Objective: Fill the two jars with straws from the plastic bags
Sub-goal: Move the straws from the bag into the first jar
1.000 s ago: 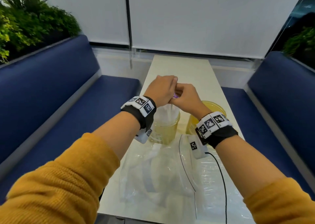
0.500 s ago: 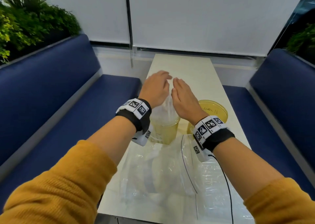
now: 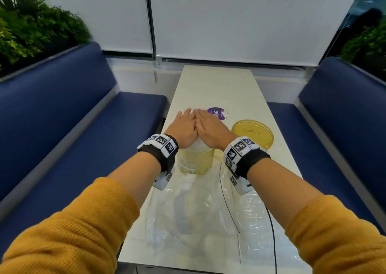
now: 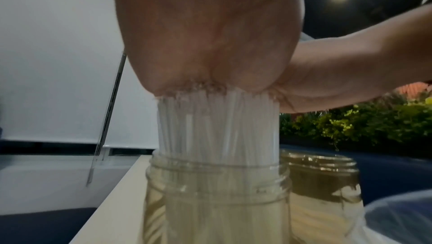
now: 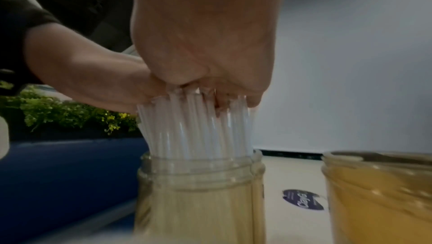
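A clear jar (image 3: pixel 196 161) stands on the table, packed with white straws (image 4: pixel 217 124) that stick up above its mouth. My left hand (image 3: pixel 184 125) and right hand (image 3: pixel 208 127) lie side by side, flat, on the straw tops. In the left wrist view the palm (image 4: pixel 210 35) presses on the straw ends over the jar (image 4: pixel 217 192). The right wrist view shows my right palm (image 5: pixel 205 35) on the straws (image 5: pixel 196 127). A second, amber-tinted jar (image 3: pixel 252 134) stands just to the right. Crumpled clear plastic bags (image 3: pixel 198 211) lie near me.
The narrow white table (image 3: pixel 219 86) runs away from me between two blue benches (image 3: pixel 73 127). A purple round sticker (image 3: pixel 217 113) lies just beyond my fingers. A thin black cable (image 3: pixel 271 232) crosses the bags. Plants (image 3: pixel 31 29) stand behind the left bench.
My hands were pinched together above the jar. They spread apart, then came down flat and now lie on the straw tops.
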Available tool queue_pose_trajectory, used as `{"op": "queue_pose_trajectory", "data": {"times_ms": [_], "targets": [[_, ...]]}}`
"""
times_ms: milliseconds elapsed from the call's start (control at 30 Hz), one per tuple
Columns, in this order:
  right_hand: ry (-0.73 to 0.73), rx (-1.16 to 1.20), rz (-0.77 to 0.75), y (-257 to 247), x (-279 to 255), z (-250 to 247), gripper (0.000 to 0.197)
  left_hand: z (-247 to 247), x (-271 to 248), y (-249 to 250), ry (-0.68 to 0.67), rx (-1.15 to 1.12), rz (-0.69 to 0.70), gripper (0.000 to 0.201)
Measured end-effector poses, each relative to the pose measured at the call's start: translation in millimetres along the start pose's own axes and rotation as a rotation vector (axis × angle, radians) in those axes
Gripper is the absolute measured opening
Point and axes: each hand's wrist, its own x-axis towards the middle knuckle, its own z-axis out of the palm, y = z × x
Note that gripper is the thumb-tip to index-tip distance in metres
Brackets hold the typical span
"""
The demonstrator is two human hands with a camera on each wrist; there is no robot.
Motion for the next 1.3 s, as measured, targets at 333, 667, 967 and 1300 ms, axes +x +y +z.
{"op": "queue_pose_trajectory", "data": {"times_ms": [333, 667, 967, 1300], "targets": [[-0.005, 0.042, 0.028, 7.9, -4.9, 1.3, 0.047, -4.1, -4.3, 2.0, 0.043, -0.140, -0.057, 0.052], [0.264, 0.011, 0.237, 46.2, -88.0, -57.2, 0.030, 0.5, -79.5, 57.2, 0.700, -0.105, 0.233, 0.018], [-0.398, -0.453, 0.527, 74.6, -185.6, 49.4, 0.069, 123.8, -149.1, 77.8, 0.176, -0.234, 0.056, 0.058], [-0.425, -0.384, 0.473, 82.5, -196.7, 76.5, 0.029, 153.0, -159.6, 63.8, -0.233, -0.159, -0.216, 0.088]]}}
